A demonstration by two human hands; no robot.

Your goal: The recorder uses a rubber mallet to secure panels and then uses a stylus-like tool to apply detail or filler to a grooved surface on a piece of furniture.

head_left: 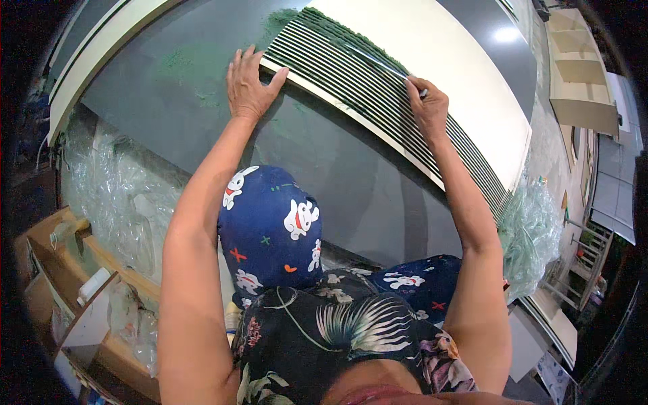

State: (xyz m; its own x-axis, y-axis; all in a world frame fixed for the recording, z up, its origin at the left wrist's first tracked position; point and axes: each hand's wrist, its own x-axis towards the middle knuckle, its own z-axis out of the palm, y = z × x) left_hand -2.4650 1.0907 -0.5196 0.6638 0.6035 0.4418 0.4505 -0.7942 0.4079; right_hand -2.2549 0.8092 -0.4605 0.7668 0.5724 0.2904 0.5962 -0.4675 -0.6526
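A cream panel lies on a dark grey surface, with dark stripes running along its near part. Dark green, crumbly material is heaped along the far edge of the stripes. My left hand rests with fingers apart at the panel's left end, the thumb by its near edge. In my right hand is a slim, pale stick-like tool, pinched at its right end. It lies slantwise over the stripes beside the green material; its exact kind is unclear.
Green dust is scattered over the grey surface at the left. Crumpled clear plastic lies at the left, and more plastic wrap at the right. Wooden box-like parts stand lower left; a cream shelf unit stands far right.
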